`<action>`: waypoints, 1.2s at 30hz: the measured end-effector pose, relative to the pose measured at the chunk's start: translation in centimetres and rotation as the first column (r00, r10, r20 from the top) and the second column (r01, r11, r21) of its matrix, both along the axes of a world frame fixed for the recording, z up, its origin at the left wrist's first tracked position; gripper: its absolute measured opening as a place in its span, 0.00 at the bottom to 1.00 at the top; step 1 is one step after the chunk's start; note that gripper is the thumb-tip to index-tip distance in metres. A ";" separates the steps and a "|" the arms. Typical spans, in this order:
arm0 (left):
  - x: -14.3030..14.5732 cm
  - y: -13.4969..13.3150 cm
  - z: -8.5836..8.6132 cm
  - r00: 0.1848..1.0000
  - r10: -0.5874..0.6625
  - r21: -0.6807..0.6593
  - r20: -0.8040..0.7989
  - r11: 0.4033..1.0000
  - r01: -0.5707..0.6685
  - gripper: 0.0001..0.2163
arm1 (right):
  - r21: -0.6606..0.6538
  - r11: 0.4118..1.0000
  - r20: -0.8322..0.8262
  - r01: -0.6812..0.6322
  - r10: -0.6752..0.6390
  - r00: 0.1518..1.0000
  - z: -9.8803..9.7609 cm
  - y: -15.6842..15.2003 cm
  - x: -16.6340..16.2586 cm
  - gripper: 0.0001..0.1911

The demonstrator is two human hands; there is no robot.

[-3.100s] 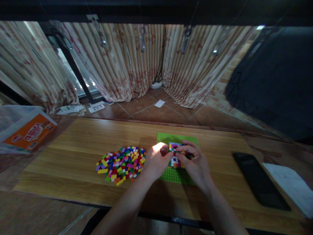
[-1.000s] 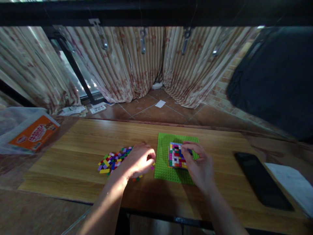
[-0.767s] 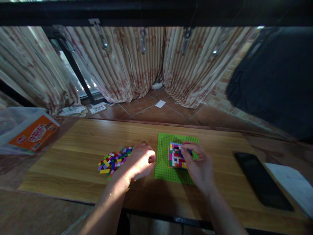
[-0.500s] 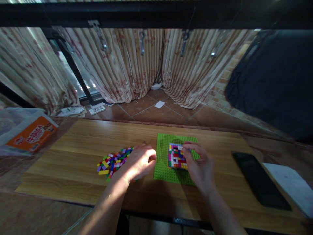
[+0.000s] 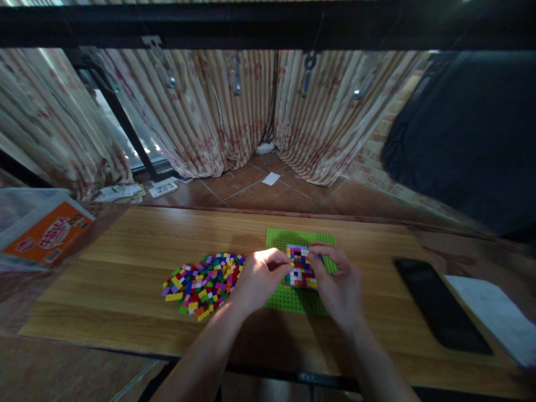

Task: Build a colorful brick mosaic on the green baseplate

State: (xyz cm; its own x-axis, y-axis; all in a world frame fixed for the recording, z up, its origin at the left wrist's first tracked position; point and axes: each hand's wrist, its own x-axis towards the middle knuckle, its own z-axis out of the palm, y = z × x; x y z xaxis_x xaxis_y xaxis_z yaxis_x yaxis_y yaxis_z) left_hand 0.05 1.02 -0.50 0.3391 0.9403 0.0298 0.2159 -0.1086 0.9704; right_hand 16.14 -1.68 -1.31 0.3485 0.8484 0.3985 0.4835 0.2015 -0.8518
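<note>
A green studded baseplate lies on the table, and on it stands a block of multicoloured toy bricks. My left hand is at the block's left edge, thumb and forefinger pinched on what looks like a small yellow brick. Over the right part of the block is my right hand, its thumb and fingertips closed together. Whatever those right fingertips grip is too small to make out. Left of the baseplate spreads a pile of loose toy bricks in many colours.
On the wooden table's right side lie a black phone-like slab and a white sheet. A clear plastic tub with an orange label stands at the far left. Curtains hang behind the table.
My left hand has moved right, from beside the brick pile to the block's left edge, uncovering more of the pile. My right hand stays over the block. The view has shifted slightly.
</note>
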 end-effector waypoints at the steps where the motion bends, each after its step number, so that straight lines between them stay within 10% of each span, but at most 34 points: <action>1: 0.2 0.0 -0.2 1.000 0.010 0.010 0.000 1.000 -0.010 0.04 | -0.003 1.000 -0.002 -0.002 0.002 1.000 0.0 0.0 0.0 0.06; 36: 1.7 0.5 -1.2 0.982 0.137 -0.067 0.127 0.989 -0.129 0.03 | -0.071 0.997 0.126 0.009 0.000 0.992 -0.4 0.1 -1.2 0.06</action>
